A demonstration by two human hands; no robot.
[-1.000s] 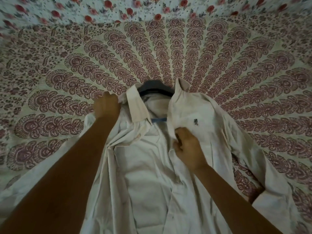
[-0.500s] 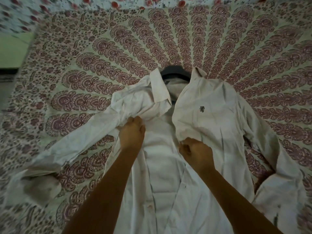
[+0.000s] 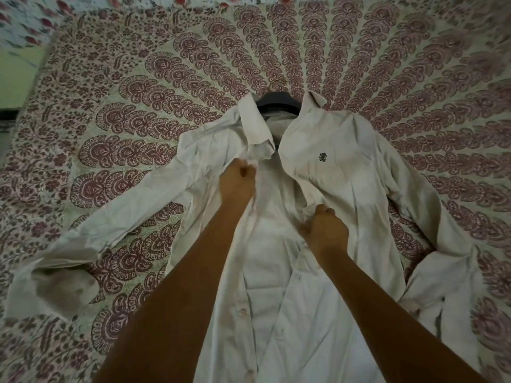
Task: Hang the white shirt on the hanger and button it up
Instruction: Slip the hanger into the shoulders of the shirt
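Note:
The white shirt [image 3: 345,172] lies open on its back on the patterned bedspread, sleeves spread to both sides. A dark hanger [image 3: 279,100] sits inside the collar, its thin metal hook pointing away from me; most of it is hidden by the cloth. My left hand [image 3: 237,181] is closed on the edge of the left front panel just below the collar. My right hand [image 3: 325,230] grips the edge of the right front panel, lower down. A small dark emblem marks the right chest. Buttons show along the left placket near the bottom.
The bedspread [image 3: 138,106] with a red-and-cream fan print covers the whole surface. A floral cloth [image 3: 25,29] lies along the far edge. At the far left the bed's edge meets a green wall [image 3: 16,78].
My left hand came down from the shirt's left shoulder to the front panel edge below the collar. The left sleeve now lies spread out. The right hand kept hold of its panel edge.

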